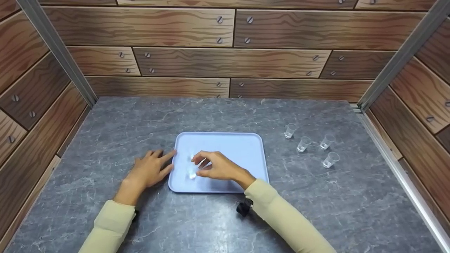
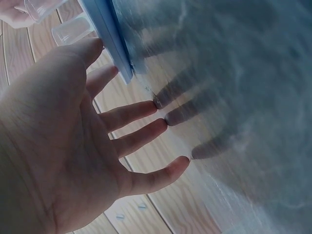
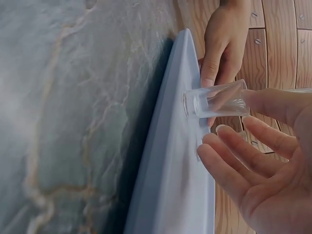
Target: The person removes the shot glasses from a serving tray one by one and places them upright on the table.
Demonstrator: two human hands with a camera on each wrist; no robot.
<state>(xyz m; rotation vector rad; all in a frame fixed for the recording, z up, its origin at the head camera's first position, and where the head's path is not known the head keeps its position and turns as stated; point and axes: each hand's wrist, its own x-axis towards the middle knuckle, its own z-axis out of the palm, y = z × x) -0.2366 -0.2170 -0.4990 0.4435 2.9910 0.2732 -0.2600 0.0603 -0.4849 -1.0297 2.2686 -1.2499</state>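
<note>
A light blue tray point(image 1: 239, 144) lies on the table. My left hand point(image 1: 149, 170) is spread at its left side, thumb and forefinger touching the rim while the other fingertips rest on the table. Over the tray's left part is my right hand point(image 1: 218, 167), its fingers loosely bent and apart. A small clear shot glass point(image 3: 217, 100) stands upright on the tray by the right thumb, which overlaps its rim; the other fingers are clear of it. Whether the thumb touches the glass, I cannot tell. A second shot glass point(image 2: 73, 30) also stands on the tray, partly hidden in the head view.
Several more clear shot glasses point(image 1: 303, 144) stand upright on the grey marbled table point(image 1: 197, 221), right of the tray. Wood-patterned walls point(image 1: 175, 28) enclose the back and sides, with metal posts point(image 1: 59, 52) at the corners.
</note>
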